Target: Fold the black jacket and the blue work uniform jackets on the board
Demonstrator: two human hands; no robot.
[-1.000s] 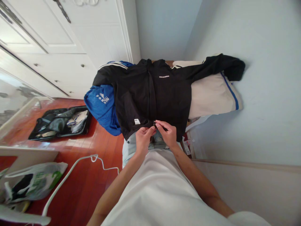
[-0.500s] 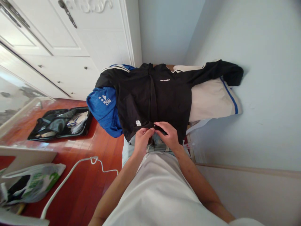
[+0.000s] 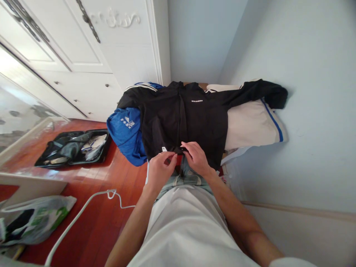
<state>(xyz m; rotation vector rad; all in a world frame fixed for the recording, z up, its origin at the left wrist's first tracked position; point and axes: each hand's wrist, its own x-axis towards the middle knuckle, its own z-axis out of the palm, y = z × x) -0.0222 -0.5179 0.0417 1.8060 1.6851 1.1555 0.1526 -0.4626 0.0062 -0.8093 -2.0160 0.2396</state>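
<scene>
A black jacket (image 3: 205, 122) with white stripes on its sleeves lies spread out in front of me, its front opening running down the middle. My left hand (image 3: 162, 168) pinches the bottom hem beside that opening, near a small white label (image 3: 164, 149). Close by on the other side of the opening, my right hand (image 3: 197, 159) is closed on the hem, where a small dark zipper end seems to sit between the fingertips. Under the jacket are a blue garment (image 3: 126, 129) at the left and a cream cloth with a blue stripe (image 3: 250, 126) at the right.
An open black suitcase (image 3: 75, 148) with clothes lies on the red wooden floor (image 3: 102, 222). A white wardrobe (image 3: 130, 55) stands behind it. A plastic bag (image 3: 41, 218) and a white cable (image 3: 75, 218) are at the lower left. Pale walls (image 3: 306, 111) close off the right.
My left hand has shifted left and turned over more along the hem, its back now showing. The label is now partly covered. My right hand stays nearly in place. The view has tilted slightly.
</scene>
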